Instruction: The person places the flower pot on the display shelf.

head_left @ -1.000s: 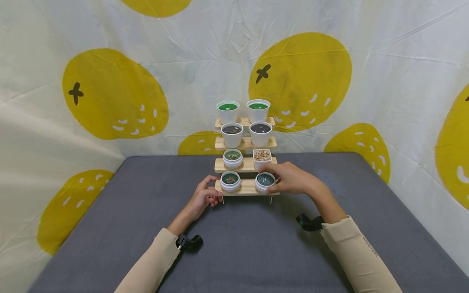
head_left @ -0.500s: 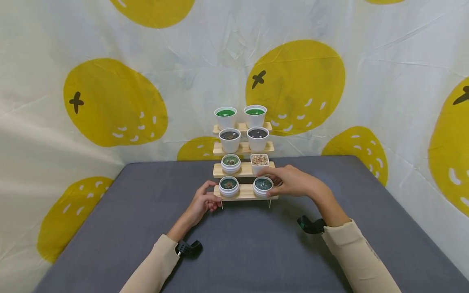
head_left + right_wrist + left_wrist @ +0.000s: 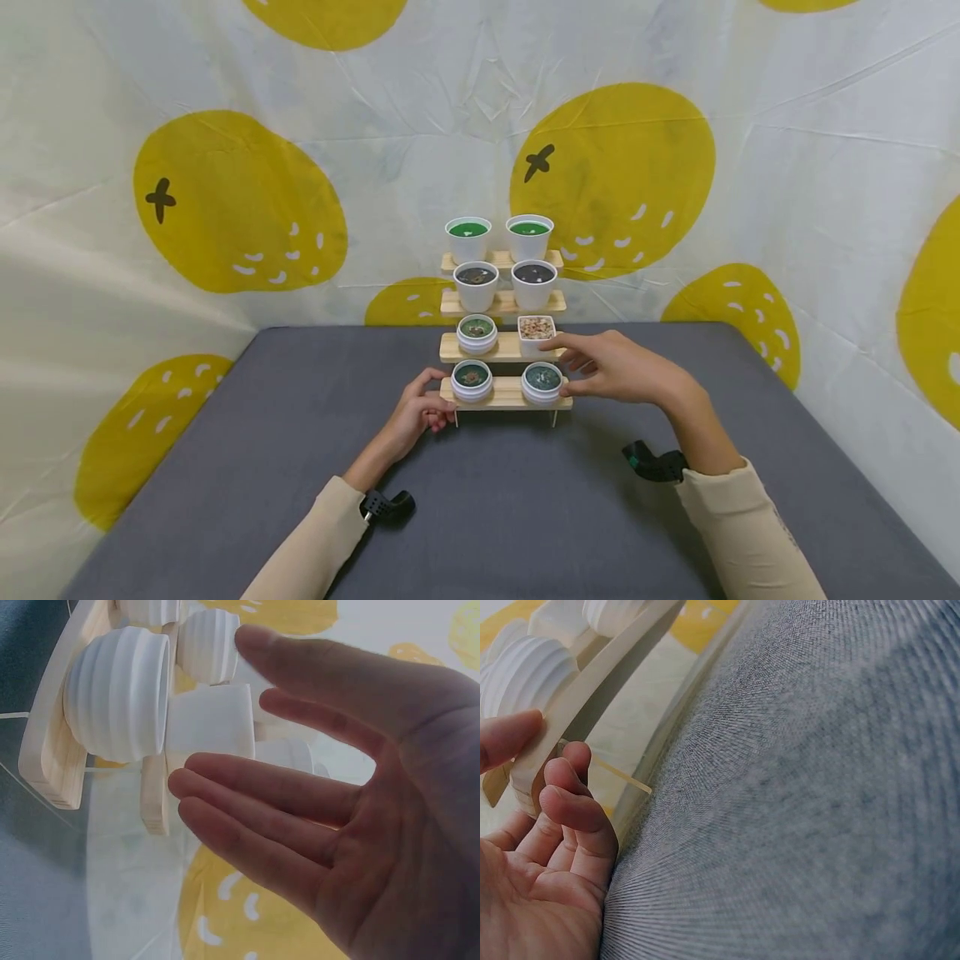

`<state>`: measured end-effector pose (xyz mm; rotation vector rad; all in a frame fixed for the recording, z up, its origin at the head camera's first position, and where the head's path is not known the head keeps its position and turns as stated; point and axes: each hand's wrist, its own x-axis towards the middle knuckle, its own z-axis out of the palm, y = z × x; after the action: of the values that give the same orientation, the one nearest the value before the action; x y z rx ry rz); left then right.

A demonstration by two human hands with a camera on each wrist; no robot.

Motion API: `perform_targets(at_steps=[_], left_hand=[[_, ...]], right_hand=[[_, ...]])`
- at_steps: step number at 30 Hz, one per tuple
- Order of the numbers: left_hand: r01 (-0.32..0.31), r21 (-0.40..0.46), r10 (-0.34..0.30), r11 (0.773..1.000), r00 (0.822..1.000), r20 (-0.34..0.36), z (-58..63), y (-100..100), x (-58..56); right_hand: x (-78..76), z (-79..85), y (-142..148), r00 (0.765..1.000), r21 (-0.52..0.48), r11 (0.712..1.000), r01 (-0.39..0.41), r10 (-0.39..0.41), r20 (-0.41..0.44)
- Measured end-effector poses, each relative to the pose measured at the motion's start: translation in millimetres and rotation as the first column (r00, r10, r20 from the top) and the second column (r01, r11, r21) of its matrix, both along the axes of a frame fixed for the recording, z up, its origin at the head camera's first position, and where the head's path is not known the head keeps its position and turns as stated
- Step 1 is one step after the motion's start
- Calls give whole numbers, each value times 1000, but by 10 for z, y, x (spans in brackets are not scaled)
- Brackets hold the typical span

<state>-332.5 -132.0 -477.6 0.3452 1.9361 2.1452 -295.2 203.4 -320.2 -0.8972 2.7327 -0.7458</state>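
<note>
A tiered wooden stand point(image 3: 507, 393) holds small white pots, two on each step. On the lowest step, the left ribbed pot point(image 3: 472, 381) and right ribbed pot point(image 3: 542, 383) have dark green tops. My left hand point(image 3: 417, 410) grips the left end of that step; in the left wrist view its thumb point(image 3: 514, 736) lies on top and the fingers curl at the underside. Beside the lower right pot is my right hand point(image 3: 622, 367), fingers extended. In the right wrist view a gap separates its fingers from that ribbed pot point(image 3: 118, 694), and nothing is held.
Above stand a square pot of pebbles point(image 3: 536, 331), another ribbed pot point(image 3: 477, 332), two dark-topped cups point(image 3: 534, 283) and two green-topped cups point(image 3: 528, 237). The stand rests on a grey cloth-covered table point(image 3: 480, 517). Behind hangs a white curtain point(image 3: 420, 167) with yellow fruit shapes.
My right hand has let go of the lower right pot and moved a little to the right, its fingers spreading. The left hand stays on the stand; the head view shifts slightly.
</note>
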Motion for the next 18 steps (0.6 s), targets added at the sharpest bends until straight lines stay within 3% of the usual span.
perform_targets(at_steps=[9,15,18], left_hand=[[1,-1,-1,1000,1000,8,-28,-29,1],[14,-7,-14,1000,1000,22,11,-65,-13],[46,-58,-44,997,999,29,63,-112,-29]], right_hand=[[22,22,20,997,-5,1000,7,-7,-75],[63,105,51,990,-104,995,-4,-10,-137],[71,135,113,984,-153,988,0,-27,-174]])
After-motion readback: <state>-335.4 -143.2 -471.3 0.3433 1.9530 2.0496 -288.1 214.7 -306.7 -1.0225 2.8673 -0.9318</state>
